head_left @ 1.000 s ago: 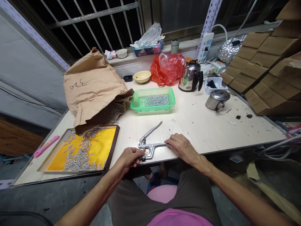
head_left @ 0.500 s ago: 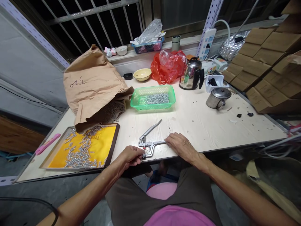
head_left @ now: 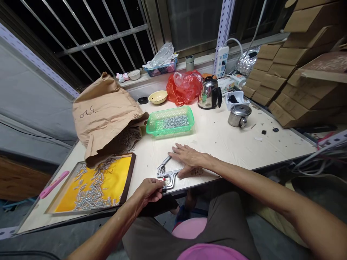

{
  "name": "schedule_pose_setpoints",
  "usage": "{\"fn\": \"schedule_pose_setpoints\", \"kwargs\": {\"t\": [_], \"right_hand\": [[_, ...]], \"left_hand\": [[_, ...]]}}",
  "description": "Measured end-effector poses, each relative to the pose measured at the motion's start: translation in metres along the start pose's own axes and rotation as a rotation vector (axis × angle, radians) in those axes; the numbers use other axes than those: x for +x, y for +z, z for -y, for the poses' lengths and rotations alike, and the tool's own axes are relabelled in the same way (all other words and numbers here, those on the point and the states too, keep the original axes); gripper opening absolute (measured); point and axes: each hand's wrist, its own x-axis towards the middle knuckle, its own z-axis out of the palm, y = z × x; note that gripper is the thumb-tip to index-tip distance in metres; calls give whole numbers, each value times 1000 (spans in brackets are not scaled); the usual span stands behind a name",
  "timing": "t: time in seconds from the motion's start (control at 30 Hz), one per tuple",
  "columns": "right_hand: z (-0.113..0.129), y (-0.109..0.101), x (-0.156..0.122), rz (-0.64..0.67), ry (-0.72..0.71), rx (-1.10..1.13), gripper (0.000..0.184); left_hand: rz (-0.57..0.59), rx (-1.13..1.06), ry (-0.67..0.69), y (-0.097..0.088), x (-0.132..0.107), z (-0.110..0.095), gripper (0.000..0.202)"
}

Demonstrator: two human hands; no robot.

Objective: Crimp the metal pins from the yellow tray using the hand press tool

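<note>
A pair of silver hand-press pliers with a spring and a red-tipped jaw lies at the table's front edge. My left hand is closed in a pinch at the jaw end, by its black knob; what sits between the fingertips is too small to make out. Over the two handles lies my right hand, palm down with fingers stretched and spread. Its fingertips are at the end of the raised lever, the thumb by the lower handle. To the left, a shallow tray with a yellow bottom holds many small metal pins.
A green basket of similar small metal pieces stands beyond the pliers. A brown paper bag leans open over the tray. Further back are a red plastic bag, a kettle and a lidded metal cup. Cardboard boxes are stacked right.
My right hand has moved from the lower handle's end up and left across both handles, its fingers now spread. My left hand stays at the jaw. The view has shifted slightly.
</note>
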Motion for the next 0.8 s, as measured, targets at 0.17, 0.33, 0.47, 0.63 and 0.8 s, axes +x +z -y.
{"fn": "schedule_pose_setpoints", "kwargs": {"t": [0.17, 0.33, 0.47, 0.63, 0.8], "right_hand": [[4, -2, 18, 17, -44, -74, 98], [8, -4, 11, -5, -39, -102, 92], [11, -2, 4, -26, -29, -72, 90], [18, 0, -1, -29, 8, -40, 86], [23, 4, -5, -60, 32, -8, 84]], "left_hand": [[-20, -10, -1, 1, 2, 4, 32], [-20, 3, -1, 1, 1, 5, 31], [-29, -9, 19, 3, -2, 4, 30], [-36, 15, 28, 5, -4, 2, 29], [-130, 323, 150, 3, -14, 5, 26]]}}
